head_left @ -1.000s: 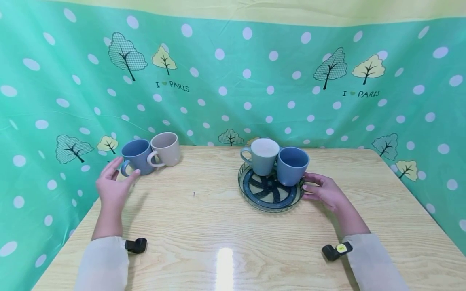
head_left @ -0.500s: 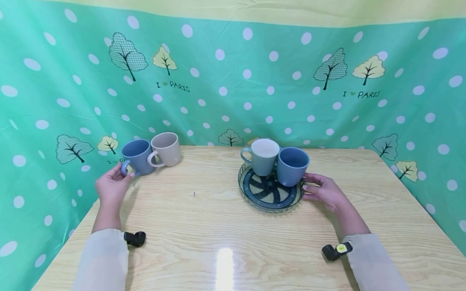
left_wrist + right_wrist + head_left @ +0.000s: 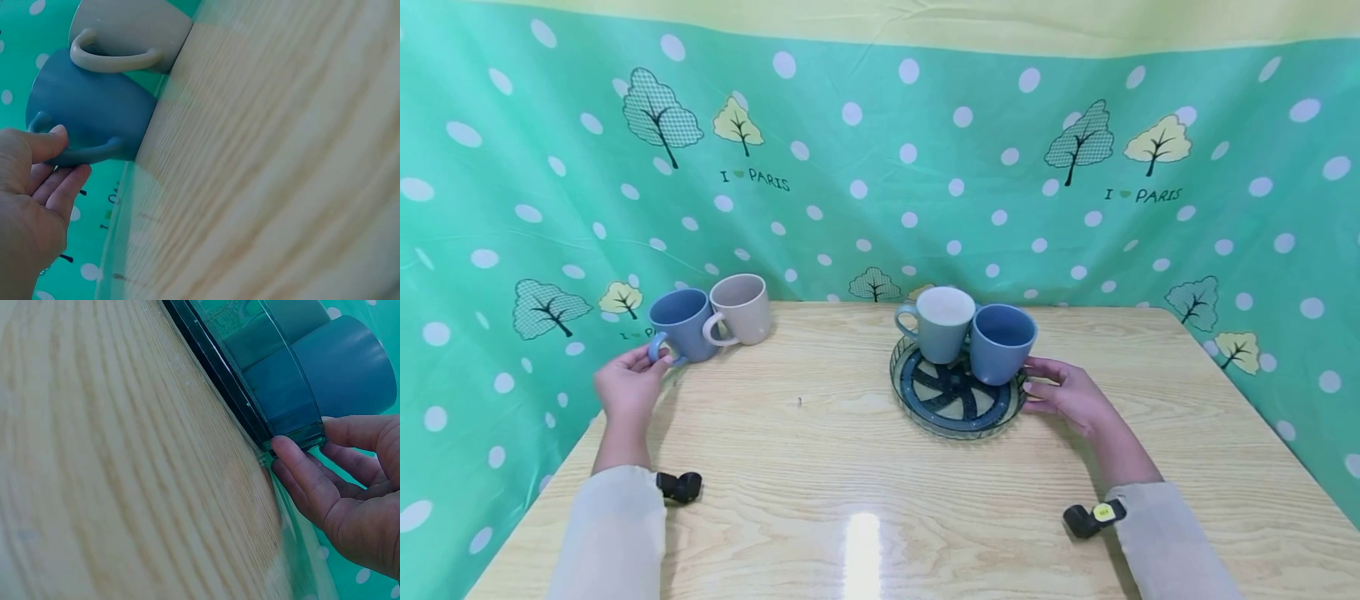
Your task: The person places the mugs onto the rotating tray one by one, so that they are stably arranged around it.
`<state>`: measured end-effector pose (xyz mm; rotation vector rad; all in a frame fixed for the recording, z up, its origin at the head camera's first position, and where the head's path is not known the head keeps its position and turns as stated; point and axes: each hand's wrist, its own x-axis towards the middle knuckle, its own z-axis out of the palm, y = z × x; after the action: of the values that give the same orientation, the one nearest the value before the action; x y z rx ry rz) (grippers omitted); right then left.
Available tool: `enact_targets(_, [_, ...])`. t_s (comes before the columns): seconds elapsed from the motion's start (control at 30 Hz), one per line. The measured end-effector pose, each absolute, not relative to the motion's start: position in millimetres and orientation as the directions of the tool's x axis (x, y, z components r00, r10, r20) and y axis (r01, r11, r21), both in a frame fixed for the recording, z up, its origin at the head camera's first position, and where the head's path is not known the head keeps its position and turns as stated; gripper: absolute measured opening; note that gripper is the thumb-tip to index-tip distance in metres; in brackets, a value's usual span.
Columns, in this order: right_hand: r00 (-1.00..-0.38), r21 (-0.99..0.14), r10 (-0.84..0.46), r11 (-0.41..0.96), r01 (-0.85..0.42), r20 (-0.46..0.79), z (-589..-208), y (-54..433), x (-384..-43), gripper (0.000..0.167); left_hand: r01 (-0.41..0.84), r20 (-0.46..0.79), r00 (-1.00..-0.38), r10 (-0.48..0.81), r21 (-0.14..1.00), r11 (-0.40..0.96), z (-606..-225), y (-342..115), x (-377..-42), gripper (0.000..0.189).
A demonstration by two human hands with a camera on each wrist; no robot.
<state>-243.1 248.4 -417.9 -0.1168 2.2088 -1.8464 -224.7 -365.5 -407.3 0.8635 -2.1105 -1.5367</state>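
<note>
Well, blue mug [image 3: 688, 323]: likely stiff, breakable; lift by handle [image 3: 94, 154].
Left hand [image 3: 627, 385]: pinches handle.
Right hand [image 3: 1069, 398]: pinches tray [image 3: 958, 432].

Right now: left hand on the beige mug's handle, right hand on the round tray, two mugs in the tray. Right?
One slip: the left hand grips the handle of the blue mug, not the beige mug beside it, as the left wrist view shows. The rest stands: right hand on the round tray, two mugs in it.
</note>
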Motion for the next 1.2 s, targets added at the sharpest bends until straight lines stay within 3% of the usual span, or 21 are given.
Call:
enact_targets(0.27, [-0.963, -0.978, -0.229, 0.184, 0.101, -0.142, -417.4, 248.6, -242.5, 0.061, -0.199, -0.121, -0.699, -0.705, 0.98, 0.029, -409.1, -364.4, -221.0, 0.051])
enact_targets(0.67, [-0.963, -0.98, -0.225, 0.164, 0.111, -0.147, -416.8, 248.2, -242.1, 0.062, -0.073, -0.147, -0.678, -0.72, 0.988, -0.133, -408.1, -365.5, -211.0, 0.055])
enact_targets(1.2, [-0.964, -0.981, -0.222, 0.158, 0.114, -0.148, -417.4, 248.6, -239.9, 0.063, 0.054, -0.146, -0.679, -0.72, 0.967, -0.247, -397.7, -363.9, -196.8, 0.04])
